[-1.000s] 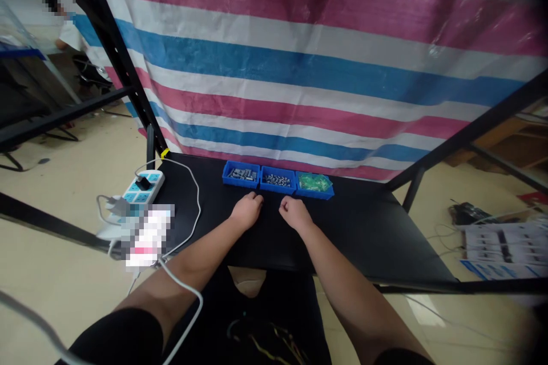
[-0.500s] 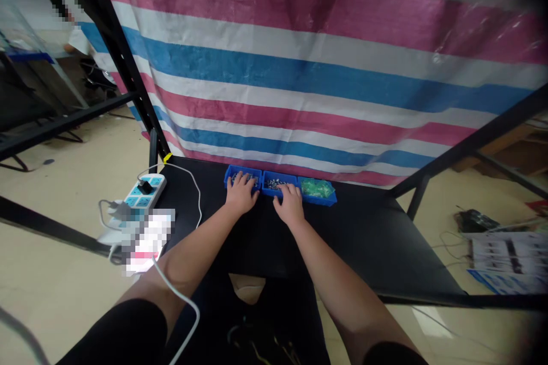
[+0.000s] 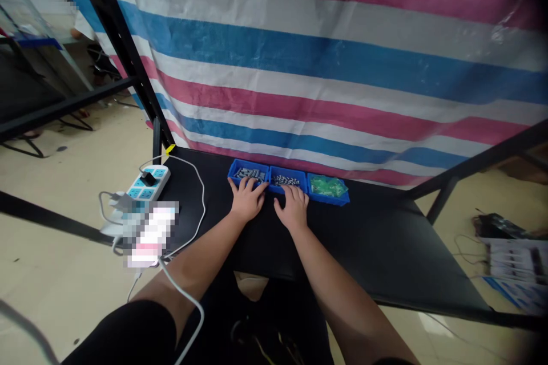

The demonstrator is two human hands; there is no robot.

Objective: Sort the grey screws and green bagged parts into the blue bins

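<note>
Three blue bins stand in a row at the back of the black table [image 3: 363, 239]. Grey metal pieces [image 3: 249, 173] lie in the left bin [image 3: 234, 166], and small silvery parts [image 3: 286, 180] in the middle bin [image 3: 287, 171]. Green packets [image 3: 327, 186] fill the right bin [image 3: 329, 199]. My left hand [image 3: 247, 199] rests at the front edge of the left bin, fingers spread, holding nothing. At the front of the middle bin is my right hand [image 3: 293, 205], thumb and fingers apart, with nothing seen in it.
A white power strip [image 3: 148, 182] with plugs and a lit, blurred-out phone [image 3: 149, 236] lie at the left, with white cables [image 3: 204, 194] around them. Black frame posts flank the table, and a striped sheet [image 3: 299, 68] hangs behind.
Both hands have drawn back toward the front edges of the bins, uncovering more of the metal pieces. The view has shifted slightly, and the bins appear a little farther right.
</note>
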